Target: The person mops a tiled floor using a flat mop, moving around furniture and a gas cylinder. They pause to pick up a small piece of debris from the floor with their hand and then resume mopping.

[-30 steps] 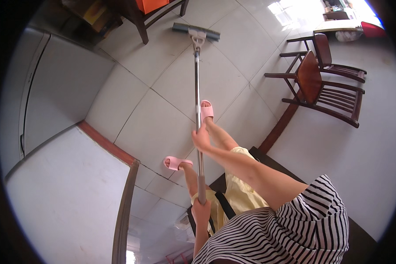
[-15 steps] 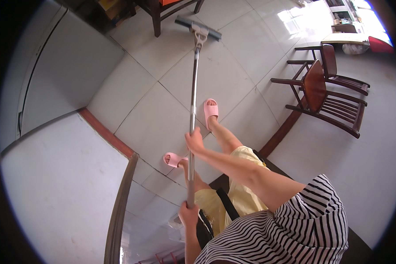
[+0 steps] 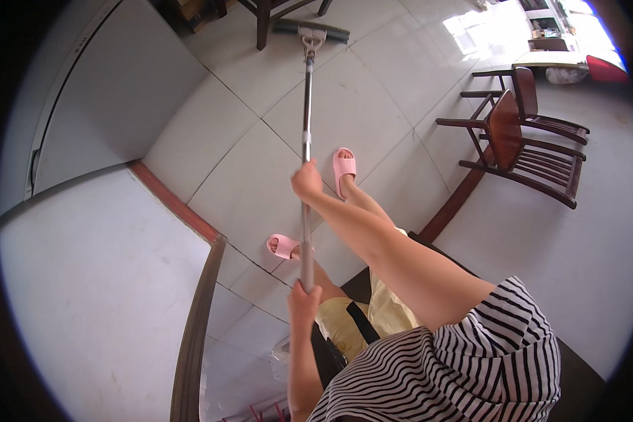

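Observation:
A long metal mop pole (image 3: 308,98) runs up the middle of the view to a mop head (image 3: 330,35) with a dark pad, flat on the white tiled floor (image 3: 225,162) against or beside a dark chair leg (image 3: 262,28). My right hand (image 3: 306,179) is closed round the middle of the pole. My left hand (image 3: 304,301) grips the grey lower end of it, near my yellow shorts. My feet in pink slippers (image 3: 344,165) stand either side of the pole.
A grey fridge (image 3: 112,84) stands at left, beside a white wall (image 3: 98,281) with red-brown skirting and a door frame (image 3: 190,337). Two dark wooden chairs (image 3: 503,130) are along the right wall. A red object (image 3: 605,69) and shelves (image 3: 541,21) sit in the upper right.
The mop head has moved farther forward, up the view to the dark chair's leg. Both my hands have moved up the view with the pole, still gripping it.

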The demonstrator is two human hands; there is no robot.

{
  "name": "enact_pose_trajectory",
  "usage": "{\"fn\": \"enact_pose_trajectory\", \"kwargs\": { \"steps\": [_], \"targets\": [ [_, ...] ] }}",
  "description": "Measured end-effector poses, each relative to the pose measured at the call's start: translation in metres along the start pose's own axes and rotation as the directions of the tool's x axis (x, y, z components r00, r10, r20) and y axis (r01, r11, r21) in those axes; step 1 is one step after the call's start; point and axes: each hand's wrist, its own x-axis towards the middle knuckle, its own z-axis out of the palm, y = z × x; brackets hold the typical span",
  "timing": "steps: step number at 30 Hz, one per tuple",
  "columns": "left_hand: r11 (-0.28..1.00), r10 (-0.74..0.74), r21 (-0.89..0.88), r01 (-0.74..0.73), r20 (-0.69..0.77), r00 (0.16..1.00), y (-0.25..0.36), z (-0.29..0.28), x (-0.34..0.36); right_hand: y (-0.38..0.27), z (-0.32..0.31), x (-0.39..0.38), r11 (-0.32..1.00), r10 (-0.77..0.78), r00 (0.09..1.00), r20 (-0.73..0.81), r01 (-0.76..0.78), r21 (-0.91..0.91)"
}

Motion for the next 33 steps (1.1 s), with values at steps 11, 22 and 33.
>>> {"fn": "enact_pose_trajectory", "kwargs": {
  "steps": [11, 22, 33],
  "targets": [
    [0.976, -0.214, -0.037, 0.215, 0.029, 0.976, -0.14, 0.044, -0.118, 0.141, 0.027, -0.13, 0.998, 0.01, 0.989, 0.146, -0.001, -0.062],
    [0.964, 0.101, -0.254, -0.078, 0.078, 0.992, 0.027, 0.032, 0.035, 0.007, -0.026, 0.077, 0.997, -0.074, 0.995, -0.064, 0.076, 0.025],
    [0.955, -0.238, -0.149, 0.257, 0.134, 0.962, -0.073, 0.034, -0.07, 0.087, 0.003, -0.064, 0.993, 0.028, 0.998, 0.051, -0.022, -0.114]
  ]
}}
